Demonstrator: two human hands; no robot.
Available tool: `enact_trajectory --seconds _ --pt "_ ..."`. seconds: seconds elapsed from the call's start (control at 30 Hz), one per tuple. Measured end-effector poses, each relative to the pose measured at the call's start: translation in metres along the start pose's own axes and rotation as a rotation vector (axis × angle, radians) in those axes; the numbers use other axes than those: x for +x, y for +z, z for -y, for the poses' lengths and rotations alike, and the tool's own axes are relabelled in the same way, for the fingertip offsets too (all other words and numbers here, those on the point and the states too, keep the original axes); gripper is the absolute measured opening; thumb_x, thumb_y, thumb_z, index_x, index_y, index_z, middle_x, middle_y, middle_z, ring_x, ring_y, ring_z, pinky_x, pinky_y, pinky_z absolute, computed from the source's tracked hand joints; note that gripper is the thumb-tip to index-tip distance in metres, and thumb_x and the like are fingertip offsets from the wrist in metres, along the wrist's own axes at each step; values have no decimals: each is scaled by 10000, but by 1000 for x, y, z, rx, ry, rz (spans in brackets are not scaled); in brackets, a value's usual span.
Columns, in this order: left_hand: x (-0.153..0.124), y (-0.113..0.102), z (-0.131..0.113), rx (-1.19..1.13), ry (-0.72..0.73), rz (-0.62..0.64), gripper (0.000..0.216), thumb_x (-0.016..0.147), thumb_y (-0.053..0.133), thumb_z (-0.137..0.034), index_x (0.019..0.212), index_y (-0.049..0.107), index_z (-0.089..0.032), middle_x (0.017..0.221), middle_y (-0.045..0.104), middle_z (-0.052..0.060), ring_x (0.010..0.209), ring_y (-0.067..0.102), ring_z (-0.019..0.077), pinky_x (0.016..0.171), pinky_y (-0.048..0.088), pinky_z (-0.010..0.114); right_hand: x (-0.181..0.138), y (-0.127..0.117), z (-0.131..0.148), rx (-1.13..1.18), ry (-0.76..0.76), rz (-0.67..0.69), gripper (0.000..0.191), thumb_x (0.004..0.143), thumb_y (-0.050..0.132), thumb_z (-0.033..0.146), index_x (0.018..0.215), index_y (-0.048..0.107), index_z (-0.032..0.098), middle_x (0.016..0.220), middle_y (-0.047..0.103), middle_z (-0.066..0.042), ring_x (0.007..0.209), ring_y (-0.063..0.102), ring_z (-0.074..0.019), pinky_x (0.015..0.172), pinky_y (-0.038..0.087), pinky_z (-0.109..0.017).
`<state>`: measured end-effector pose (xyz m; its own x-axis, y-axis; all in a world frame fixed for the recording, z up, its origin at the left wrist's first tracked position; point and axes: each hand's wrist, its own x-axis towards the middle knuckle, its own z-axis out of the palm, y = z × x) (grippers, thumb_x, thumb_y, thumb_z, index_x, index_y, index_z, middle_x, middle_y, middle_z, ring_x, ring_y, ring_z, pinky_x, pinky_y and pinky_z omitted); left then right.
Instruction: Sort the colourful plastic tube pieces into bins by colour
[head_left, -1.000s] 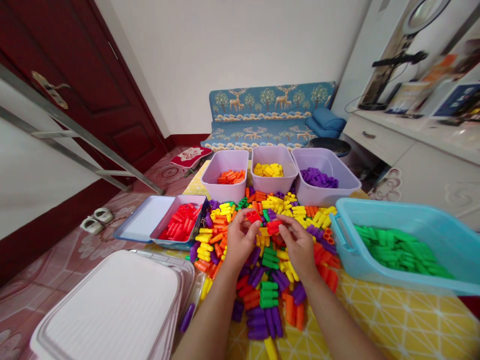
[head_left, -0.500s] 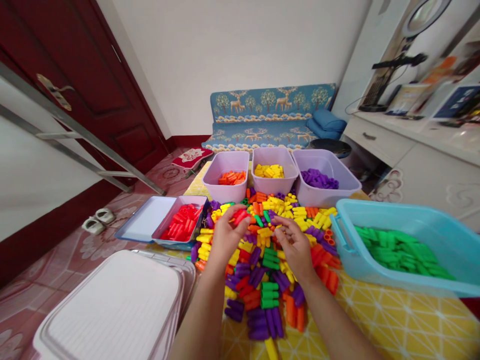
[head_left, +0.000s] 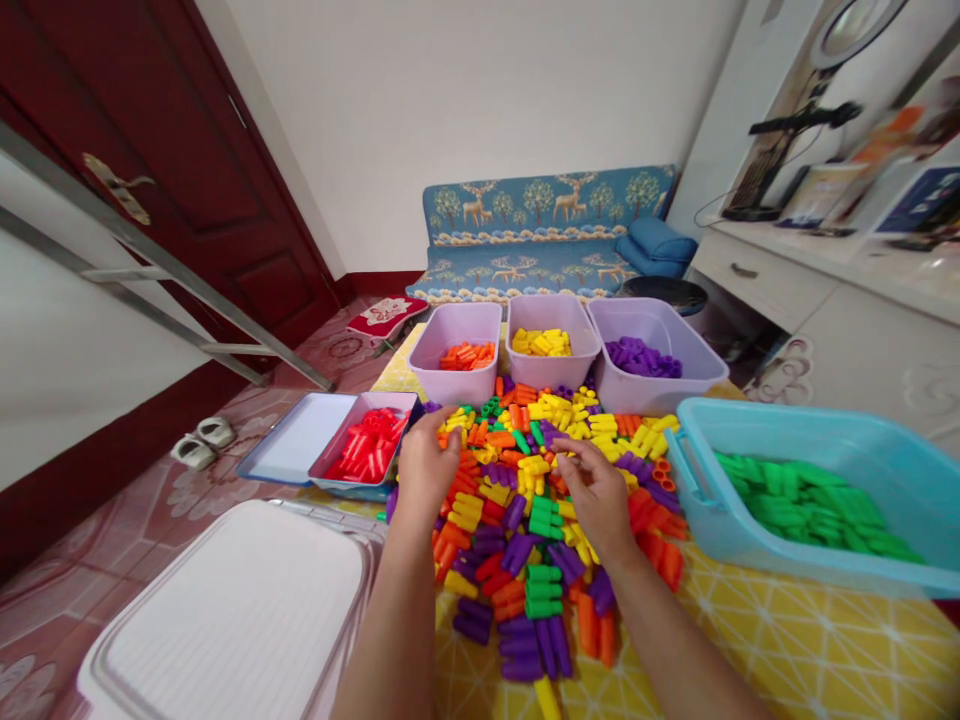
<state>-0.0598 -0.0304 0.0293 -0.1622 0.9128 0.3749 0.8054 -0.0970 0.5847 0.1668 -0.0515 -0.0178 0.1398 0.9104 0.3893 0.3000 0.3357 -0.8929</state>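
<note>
My left hand (head_left: 429,462) is at the left side of the pile, beside the box of red pieces (head_left: 371,445). Its fingers are curled and mostly turned from view; what they hold is hidden. My right hand (head_left: 596,488) hovers over the middle of the heap, thumb and fingers loosely bent and apart, near small yellow pieces (head_left: 534,470). Around both hands lie ribbed plastic tube-like pieces in several colours, among them green pieces (head_left: 544,590), purple pieces (head_left: 519,648) and orange pieces (head_left: 596,628).
Three lilac bins stand behind the pile, with orange pieces (head_left: 469,357), yellow pieces (head_left: 541,342) and purple pieces (head_left: 643,357). A blue tub (head_left: 787,425) with green pieces is at right. White lids (head_left: 232,610) lie at front left. A patterned sofa (head_left: 525,265) stands beyond.
My left hand has moved left from the pile's middle towards the red pieces' box; the red piece seen at its fingers before no longer shows. My right hand has barely moved.
</note>
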Motion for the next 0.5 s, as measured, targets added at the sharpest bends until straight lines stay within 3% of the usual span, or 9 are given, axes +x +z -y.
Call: enact_trajectory --seconds 0.1,0.23,0.37,0.5 --pt "-7 16 -9 -3 42 233 466 754 605 -187 1221 602 -176 1140 673 131 1042 634 268 933 486 409 5 -6 3 -204 -49 126 183 838 550 291 953 671 217 980 688 -58 809 647 -188 738 513 -321" --pt "-16 33 -12 -38 139 328 605 731 551 -96 1326 514 -200 1266 589 137 1161 570 257 1006 438 417 7 -10 14 -452 -13 318 348 750 641 276 1097 654 251 930 710 -33 640 624 -164 675 494 -317" --pt "-19 46 -16 -197 217 361 648 663 580 -61 1293 548 -208 1357 498 118 1255 490 252 1050 411 403 3 -4 18 -500 -5 347 602 724 660 257 1309 522 262 1072 696 -62 769 654 -210 722 501 -344" --pt "-22 55 -22 -379 242 357 611 628 574 -5 1201 612 -214 1239 600 75 1165 552 216 1039 423 384 1 2 14 -472 3 354 627 734 623 225 1344 479 221 1234 626 -99 1041 618 -268 895 476 -417"
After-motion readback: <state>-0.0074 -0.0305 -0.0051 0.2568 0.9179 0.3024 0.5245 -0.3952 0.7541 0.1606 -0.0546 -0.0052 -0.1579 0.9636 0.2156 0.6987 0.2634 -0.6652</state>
